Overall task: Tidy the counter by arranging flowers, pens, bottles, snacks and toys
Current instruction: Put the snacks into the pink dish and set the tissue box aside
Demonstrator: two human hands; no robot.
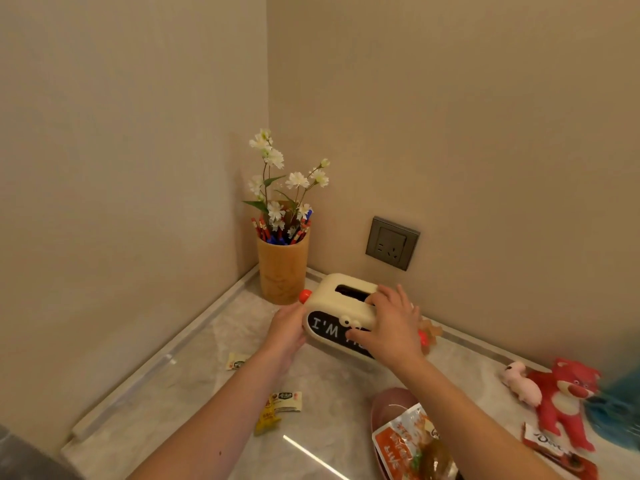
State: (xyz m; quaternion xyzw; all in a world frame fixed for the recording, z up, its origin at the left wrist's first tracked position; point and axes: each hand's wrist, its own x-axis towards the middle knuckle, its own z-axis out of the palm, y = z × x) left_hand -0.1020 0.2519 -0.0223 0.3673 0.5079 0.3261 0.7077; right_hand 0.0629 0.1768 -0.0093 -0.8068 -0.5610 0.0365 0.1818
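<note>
A cream toaster-shaped box (341, 299) with a black "I'M" panel and an orange knob lies on the marble counter (194, 344) near the back wall. My left hand (287, 332) holds its left end. My right hand (388, 323) grips its right side, fingers over the top slot and front panel. Behind it in the corner stands a wooden cup (283, 268) holding white flowers (280, 178) and red and blue pens (263, 232). Small snack packets (237, 361) (280, 407) lie on the counter. A red plush bear (568, 396) and a pink plush toy (521, 382) lie at the right.
A pink bowl (391, 403) with an orange snack bag (412, 445) sits at the front right. A red chocolate wrapper (554, 452) lies beside the bear, next to a blurred blue object (620, 410). A wall socket (392, 243) is above the box. An orange wrapper (431, 332) lies behind my right hand.
</note>
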